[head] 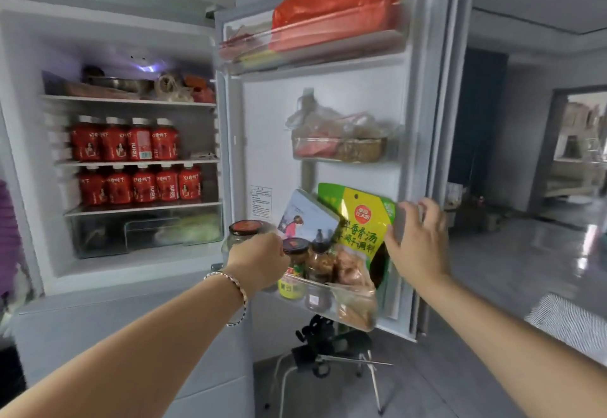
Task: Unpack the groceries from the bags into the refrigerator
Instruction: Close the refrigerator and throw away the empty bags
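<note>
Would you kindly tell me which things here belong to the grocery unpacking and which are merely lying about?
Job in hand: left hand gripping glass jar; right hand touching yellow-green pouch; bottom door shelf.
Lying about: red juice bottles; red bag in top door shelf; metal-legged stand on the floor.

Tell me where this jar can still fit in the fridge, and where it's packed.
Best gap: second shelf, between the four juice bottles and the right wall, with only something flat lying there. Crowded: the lower row of bottles fills its shelf, the top shelf is full, and the bottom door bin is packed beside the jar in the left hand.
</note>
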A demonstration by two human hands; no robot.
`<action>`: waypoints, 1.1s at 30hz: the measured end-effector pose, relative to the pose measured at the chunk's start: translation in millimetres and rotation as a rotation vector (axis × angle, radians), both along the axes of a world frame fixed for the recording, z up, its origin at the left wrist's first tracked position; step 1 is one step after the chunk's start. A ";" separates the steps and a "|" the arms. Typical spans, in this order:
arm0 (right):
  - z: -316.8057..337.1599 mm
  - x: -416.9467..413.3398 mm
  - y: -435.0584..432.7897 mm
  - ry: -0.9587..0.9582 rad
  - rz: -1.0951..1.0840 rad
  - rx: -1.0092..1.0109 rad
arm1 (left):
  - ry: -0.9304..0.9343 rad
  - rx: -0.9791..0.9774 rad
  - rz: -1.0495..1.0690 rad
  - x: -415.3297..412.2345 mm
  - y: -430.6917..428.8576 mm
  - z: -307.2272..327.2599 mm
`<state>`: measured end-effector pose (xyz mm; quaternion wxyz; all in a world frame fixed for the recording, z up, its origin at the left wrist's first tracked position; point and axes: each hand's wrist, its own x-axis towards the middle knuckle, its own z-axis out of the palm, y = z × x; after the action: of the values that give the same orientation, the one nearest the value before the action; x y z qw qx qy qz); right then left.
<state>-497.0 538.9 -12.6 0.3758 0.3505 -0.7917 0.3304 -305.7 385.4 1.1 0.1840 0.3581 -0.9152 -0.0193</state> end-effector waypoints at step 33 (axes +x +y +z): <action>-18.4 170.9 -62.3 0.622 1.105 -0.212 | 0.297 0.009 0.803 200.2 32.8 -31.2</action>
<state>-326.1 476.6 -31.0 0.3948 0.7471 -0.3113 0.4348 -105.5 418.2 -30.1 0.3053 0.6802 -0.6664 -0.0015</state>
